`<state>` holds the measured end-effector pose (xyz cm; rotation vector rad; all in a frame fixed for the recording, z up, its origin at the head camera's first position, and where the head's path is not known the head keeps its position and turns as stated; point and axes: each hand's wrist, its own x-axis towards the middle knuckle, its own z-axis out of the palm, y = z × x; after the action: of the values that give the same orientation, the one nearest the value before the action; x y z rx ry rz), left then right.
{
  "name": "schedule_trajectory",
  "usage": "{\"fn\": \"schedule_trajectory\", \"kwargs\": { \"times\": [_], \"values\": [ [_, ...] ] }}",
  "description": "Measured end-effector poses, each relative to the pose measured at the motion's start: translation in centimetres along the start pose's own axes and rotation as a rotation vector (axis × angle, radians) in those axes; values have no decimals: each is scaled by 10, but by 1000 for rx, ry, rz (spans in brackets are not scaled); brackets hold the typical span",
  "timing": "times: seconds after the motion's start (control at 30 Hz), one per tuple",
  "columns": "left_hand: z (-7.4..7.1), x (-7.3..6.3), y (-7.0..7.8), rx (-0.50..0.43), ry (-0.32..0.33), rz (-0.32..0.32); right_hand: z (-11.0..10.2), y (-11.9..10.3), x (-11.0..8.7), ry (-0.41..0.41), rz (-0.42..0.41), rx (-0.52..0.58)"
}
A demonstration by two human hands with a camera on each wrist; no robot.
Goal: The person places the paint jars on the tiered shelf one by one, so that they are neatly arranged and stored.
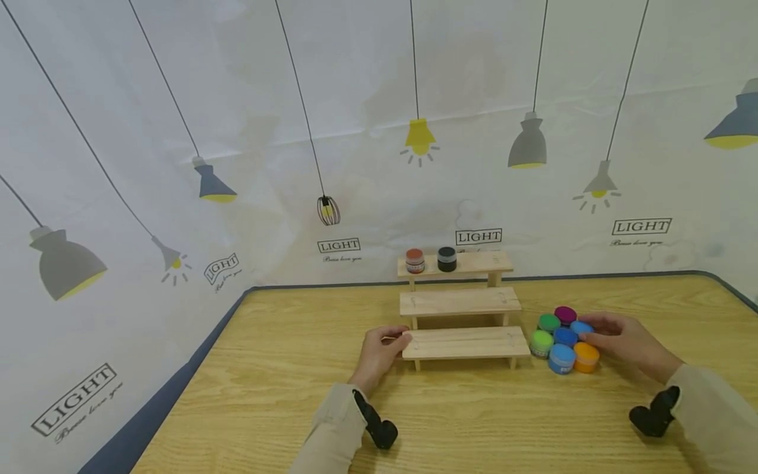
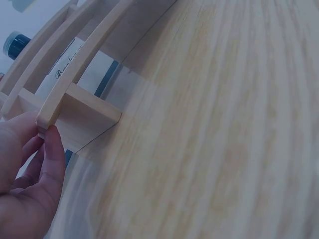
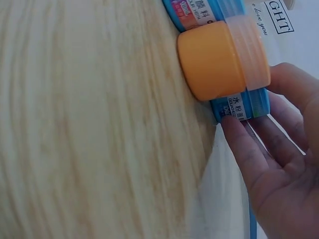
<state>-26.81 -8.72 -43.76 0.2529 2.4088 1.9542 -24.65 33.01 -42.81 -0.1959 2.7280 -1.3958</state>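
A three-tier wooden shelf stand (image 1: 464, 343) is on the table. My left hand (image 1: 379, 359) pinches the left end of its lowest board, thumb on top and fingers under the corner, as the left wrist view shows. My right hand (image 1: 630, 345) holds a blue paint jar (image 1: 581, 327) at the right side of a cluster of jars. In the right wrist view, an orange paint jar (image 3: 212, 62) partly hides that blue jar (image 3: 232, 107). A red-lidded jar (image 1: 415, 261) and a black jar (image 1: 447, 259) stand on the top board.
Beside the held jar are a purple-lidded jar (image 1: 565, 315), a green jar (image 1: 548, 322), a light green jar (image 1: 541, 343), a dark blue jar (image 1: 565, 337) and a light blue jar (image 1: 561, 359). A lamp-print backdrop (image 1: 379, 164) rises behind the table (image 1: 474, 421).
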Motion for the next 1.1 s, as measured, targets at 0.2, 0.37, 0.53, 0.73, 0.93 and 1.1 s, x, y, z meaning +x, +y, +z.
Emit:
{"fn": "schedule_trajectory", "kwargs": {
  "times": [0.2,0.37,0.53,0.73,0.93,1.1],
  "values": [
    [0,0,1,-3,0,11,-1,1,1,11,10,-39],
    [1,0,5,-6,4,-39,-1,2,-1,17,22,-54],
    [1,-9,21,0,7,-39,-3,0,-5,25,43,-66],
    [2,-15,29,3,17,-31,-7,4,-10,22,68,-79],
    [1,-15,30,-3,15,-30,-11,6,-13,24,93,-112],
    [1,-15,29,6,3,-31,-13,8,-16,25,84,-120]
  ]
}}
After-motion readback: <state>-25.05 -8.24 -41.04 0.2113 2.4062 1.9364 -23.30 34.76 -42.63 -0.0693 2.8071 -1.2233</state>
